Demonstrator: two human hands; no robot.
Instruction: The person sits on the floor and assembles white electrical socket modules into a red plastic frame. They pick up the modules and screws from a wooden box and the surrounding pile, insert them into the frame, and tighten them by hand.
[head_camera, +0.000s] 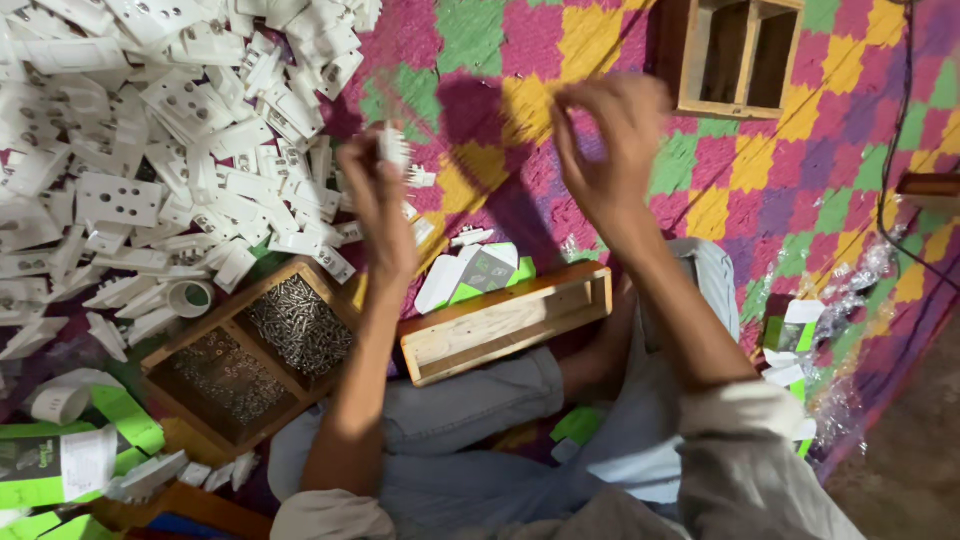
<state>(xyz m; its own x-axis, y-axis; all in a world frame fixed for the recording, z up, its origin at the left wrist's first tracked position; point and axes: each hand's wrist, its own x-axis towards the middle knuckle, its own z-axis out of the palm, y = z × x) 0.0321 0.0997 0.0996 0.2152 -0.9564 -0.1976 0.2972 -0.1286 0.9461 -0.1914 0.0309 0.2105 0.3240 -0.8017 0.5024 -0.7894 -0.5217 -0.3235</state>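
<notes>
Holding a small white plastic socket part (393, 146) pinched in my left hand (375, 200) above the patchwork mat (760, 170); right hand (610, 150) loosely curled, empty. Judgement: steady the part before fitting screws from the wooden tray (255, 345).

Warm, dim indoor light falls unevenly across the patterned mat (760, 170), casting dark hand shadows at centre. The pile of white plastic parts (150, 150) glares, nearly overexposed. Both hands blur with motion; the lower right corner sinks into gloom.
</notes>
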